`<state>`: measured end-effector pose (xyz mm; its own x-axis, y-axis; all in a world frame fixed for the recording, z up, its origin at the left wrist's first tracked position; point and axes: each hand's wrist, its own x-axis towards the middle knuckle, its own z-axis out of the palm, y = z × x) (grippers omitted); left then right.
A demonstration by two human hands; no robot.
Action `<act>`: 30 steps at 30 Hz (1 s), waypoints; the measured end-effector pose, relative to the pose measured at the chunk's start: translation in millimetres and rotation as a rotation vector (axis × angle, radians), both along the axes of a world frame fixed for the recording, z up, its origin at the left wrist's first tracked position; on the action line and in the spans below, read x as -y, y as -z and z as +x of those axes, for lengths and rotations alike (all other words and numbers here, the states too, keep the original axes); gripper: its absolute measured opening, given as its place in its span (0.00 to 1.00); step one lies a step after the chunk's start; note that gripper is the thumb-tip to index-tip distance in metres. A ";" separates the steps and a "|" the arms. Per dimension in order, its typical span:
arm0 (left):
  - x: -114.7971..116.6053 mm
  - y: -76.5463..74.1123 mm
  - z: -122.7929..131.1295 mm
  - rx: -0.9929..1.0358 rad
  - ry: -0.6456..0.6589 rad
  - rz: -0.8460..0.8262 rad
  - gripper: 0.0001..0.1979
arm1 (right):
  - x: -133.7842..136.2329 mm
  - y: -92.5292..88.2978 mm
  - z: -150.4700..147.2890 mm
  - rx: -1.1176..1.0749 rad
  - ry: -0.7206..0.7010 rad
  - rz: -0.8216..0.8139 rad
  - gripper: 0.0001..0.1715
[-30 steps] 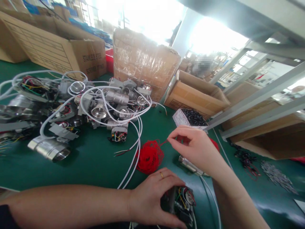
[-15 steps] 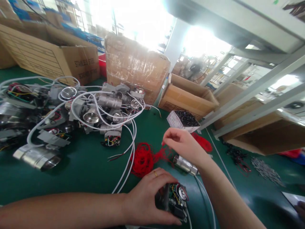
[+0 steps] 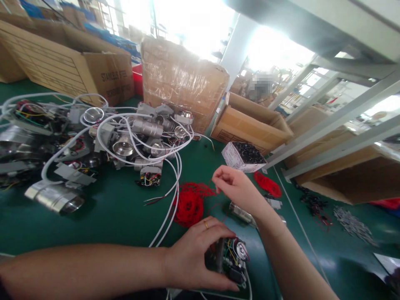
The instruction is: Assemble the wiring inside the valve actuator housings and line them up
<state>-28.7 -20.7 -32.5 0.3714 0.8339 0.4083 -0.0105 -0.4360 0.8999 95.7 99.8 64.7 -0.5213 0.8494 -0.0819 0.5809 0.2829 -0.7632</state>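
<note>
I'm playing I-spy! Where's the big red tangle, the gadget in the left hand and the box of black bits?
Big red tangle (image 3: 189, 206), head view: coiled middle.
Gadget (image 3: 233, 260), head view: wired face.
Box of black bits (image 3: 230, 157), head view: pale side.

At the near edge of the bench (image 3: 125, 229), the left hand (image 3: 200, 256) hides one side of the wired unit (image 3: 236, 260), and whether the curled fingertips of the right hand (image 3: 234, 185) pinch a thread of the red tangle (image 3: 189, 206) cannot be told. The right forearm (image 3: 281, 243) covers one end of the metal cylinder (image 3: 240, 212). The picture's left edge cuts off the heap of metal fittings (image 3: 12, 139), while the black pieces (image 3: 248, 153) toward the bench's far edge are too small to identify.
</note>
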 end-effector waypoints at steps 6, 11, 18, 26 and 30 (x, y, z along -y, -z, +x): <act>0.4 -1.2 -1.1 -0.022 0.014 0.000 0.34 | 6.4 -5.3 -1.4 0.008 0.023 0.081 0.06; -0.1 -3.3 -1.2 -0.024 0.004 0.003 0.32 | 6.6 -5.4 -3.3 0.019 -0.038 -0.026 0.08; 1.6 -9.4 -6.7 -0.038 0.045 0.025 0.32 | 1.1 0.1 9.9 0.442 0.036 0.384 0.13; 1.9 -11.4 -7.0 -0.038 0.055 0.002 0.31 | 21.8 29.8 24.2 0.797 -0.123 0.404 0.10; 1.2 -10.4 -7.0 -0.063 0.047 -0.021 0.33 | 21.4 37.1 22.0 0.789 -0.105 0.381 0.10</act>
